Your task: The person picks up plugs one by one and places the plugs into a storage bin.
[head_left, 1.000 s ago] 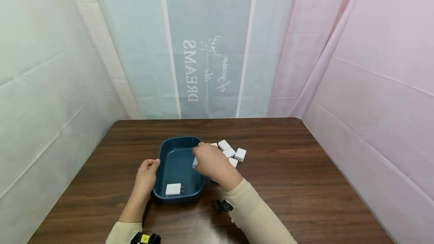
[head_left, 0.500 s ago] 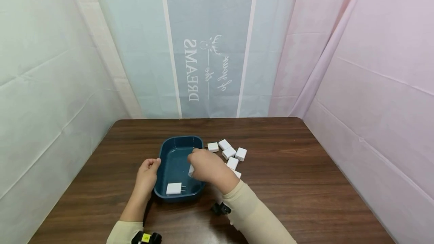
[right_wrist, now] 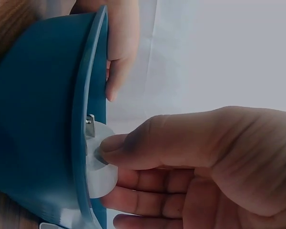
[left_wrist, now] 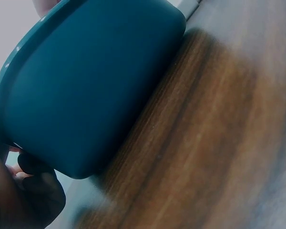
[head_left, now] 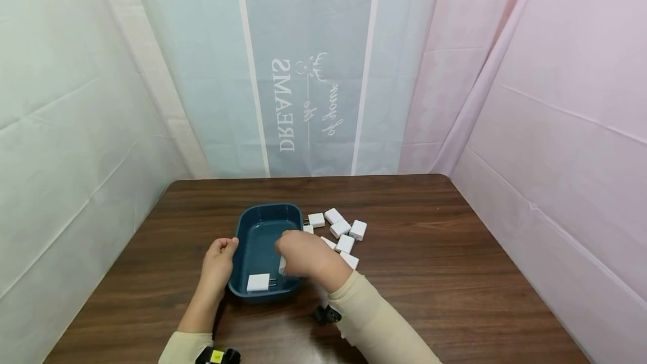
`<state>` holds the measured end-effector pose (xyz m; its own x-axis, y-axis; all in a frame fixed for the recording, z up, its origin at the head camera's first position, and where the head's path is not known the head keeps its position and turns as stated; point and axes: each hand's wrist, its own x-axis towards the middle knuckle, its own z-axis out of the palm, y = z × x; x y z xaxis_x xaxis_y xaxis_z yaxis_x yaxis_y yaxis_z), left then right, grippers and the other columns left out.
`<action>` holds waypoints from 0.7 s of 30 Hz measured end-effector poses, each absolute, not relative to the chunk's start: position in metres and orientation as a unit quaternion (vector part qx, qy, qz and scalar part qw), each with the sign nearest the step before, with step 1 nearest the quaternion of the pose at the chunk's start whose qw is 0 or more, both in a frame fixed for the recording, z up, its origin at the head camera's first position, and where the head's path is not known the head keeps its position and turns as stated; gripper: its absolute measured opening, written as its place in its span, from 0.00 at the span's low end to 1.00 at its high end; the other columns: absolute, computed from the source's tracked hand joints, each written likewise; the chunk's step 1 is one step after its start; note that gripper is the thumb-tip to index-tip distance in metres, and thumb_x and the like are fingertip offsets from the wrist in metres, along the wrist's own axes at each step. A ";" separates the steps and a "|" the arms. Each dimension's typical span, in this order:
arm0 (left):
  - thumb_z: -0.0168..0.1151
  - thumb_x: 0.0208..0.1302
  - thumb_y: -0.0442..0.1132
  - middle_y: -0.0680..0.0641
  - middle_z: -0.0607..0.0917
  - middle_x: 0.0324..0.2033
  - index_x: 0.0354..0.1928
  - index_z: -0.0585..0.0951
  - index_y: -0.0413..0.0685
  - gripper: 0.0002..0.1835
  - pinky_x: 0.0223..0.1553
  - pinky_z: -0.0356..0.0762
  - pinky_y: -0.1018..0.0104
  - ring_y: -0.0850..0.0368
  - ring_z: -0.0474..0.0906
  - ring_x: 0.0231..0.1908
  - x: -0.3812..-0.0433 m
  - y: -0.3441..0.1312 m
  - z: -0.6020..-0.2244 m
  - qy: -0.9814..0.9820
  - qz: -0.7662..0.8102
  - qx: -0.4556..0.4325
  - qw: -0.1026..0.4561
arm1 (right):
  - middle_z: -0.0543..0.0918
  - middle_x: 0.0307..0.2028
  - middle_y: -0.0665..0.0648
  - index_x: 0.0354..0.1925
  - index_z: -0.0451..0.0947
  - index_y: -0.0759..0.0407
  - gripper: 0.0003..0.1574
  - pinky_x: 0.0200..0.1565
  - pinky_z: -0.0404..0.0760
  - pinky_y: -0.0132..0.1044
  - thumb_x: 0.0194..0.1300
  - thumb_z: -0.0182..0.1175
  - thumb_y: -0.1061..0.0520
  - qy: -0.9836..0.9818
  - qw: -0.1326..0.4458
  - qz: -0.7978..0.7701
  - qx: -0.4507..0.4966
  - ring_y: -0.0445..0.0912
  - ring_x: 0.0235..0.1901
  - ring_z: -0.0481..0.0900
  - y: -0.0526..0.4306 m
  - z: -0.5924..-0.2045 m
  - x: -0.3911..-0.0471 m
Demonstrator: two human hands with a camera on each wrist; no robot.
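Observation:
A dark teal plastic tub (head_left: pixel 260 243) stands on the table, with one white charger plug (head_left: pixel 258 282) lying flat at its near end, prongs pointing right. My left hand (head_left: pixel 217 260) pinches the tub's left rim between thumb and fingers; the left wrist view shows the tub's outer wall (left_wrist: pixel 90 86) close up. Over the tub's right side, my right hand (head_left: pixel 308 255) holds another white charger plug (right_wrist: pixel 102 183). In the right wrist view, the thumb presses its face, with fingers behind and a metal prong showing near the rim. Part of this plug is hidden behind the rim.
Several white charger plugs (head_left: pixel 345 243) lie loosely scattered on the dark wood table (head_left: pixel 434 274), just right of the tub. Some are partly covered by my right hand. Pale curtains (head_left: pixel 313 72) hang behind the table and along both sides.
My right hand has moved a little left and nearer to me over the tub, carrying the charger plug. More of the scattered plugs now show. The left hand stays on the rim.

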<state>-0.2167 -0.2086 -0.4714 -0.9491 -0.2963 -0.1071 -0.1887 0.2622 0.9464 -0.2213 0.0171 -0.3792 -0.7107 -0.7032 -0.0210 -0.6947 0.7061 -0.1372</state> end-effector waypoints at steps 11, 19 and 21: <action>0.47 0.81 0.52 0.39 0.73 0.45 0.57 0.71 0.34 0.25 0.48 0.65 0.56 0.45 0.67 0.50 -0.215 -0.208 -0.471 -0.789 -0.593 0.152 0.041 | 0.67 0.25 0.44 0.20 0.69 0.46 0.20 0.26 0.61 0.32 0.56 0.69 0.63 0.917 0.043 -0.044 -0.394 0.38 0.26 0.59 0.012 -0.383 -0.219; 0.47 0.81 0.52 0.39 0.73 0.45 0.57 0.71 0.34 0.25 0.48 0.65 0.56 0.45 0.67 0.50 -0.215 -0.208 -0.470 -0.793 -0.590 0.144 0.044 | 0.64 0.21 0.43 0.17 0.63 0.46 0.26 0.24 0.58 0.32 0.57 0.70 0.61 0.919 0.056 -0.041 -0.389 0.39 0.23 0.56 0.010 -0.383 -0.217; 0.47 0.81 0.52 0.40 0.73 0.44 0.56 0.71 0.34 0.24 0.48 0.65 0.57 0.46 0.67 0.49 -0.216 -0.208 -0.470 -0.793 -0.590 0.144 0.045 | 0.63 0.21 0.44 0.16 0.62 0.46 0.27 0.23 0.58 0.33 0.57 0.70 0.61 0.919 0.058 -0.038 -0.388 0.39 0.23 0.56 0.009 -0.384 -0.216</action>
<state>-0.2155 -0.2077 -0.4699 -0.9546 -0.2813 -0.0984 -0.1753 0.2627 0.9488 -0.2164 0.0091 -0.3840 -0.6916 -0.7182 -0.0764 -0.7094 0.6953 -0.1150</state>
